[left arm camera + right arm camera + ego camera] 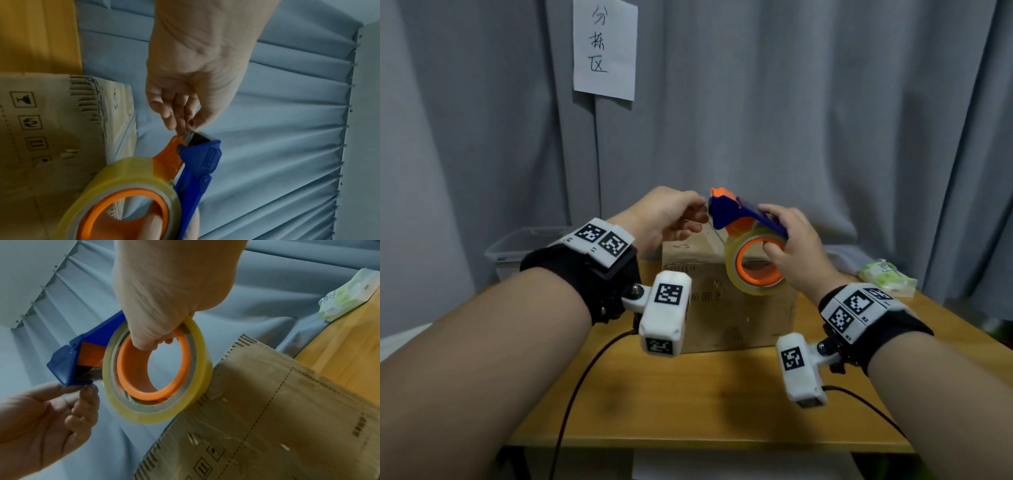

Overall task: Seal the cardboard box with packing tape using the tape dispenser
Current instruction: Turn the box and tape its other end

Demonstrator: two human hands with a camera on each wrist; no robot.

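A closed cardboard box (736,318) stands on the wooden table (709,404), with old clear tape on its top (121,116). Above it my right hand (791,246) grips the blue and orange tape dispenser (739,216), fingers through the orange core (152,366) of the clear tape roll (753,263). My left hand (671,219) pinches the loose tape end (190,134) at the dispenser's blade, thumb and fingertips (88,391) together. The dispenser (197,160) hangs in the air over the box's far edge.
A grey curtain (791,120) hangs behind the table, with a handwritten paper sign (604,48) on it. A clear plastic bin (524,246) stands at the back left. A green tissue pack (887,277) lies at the table's back right. Black cables (585,377) trail over the front.
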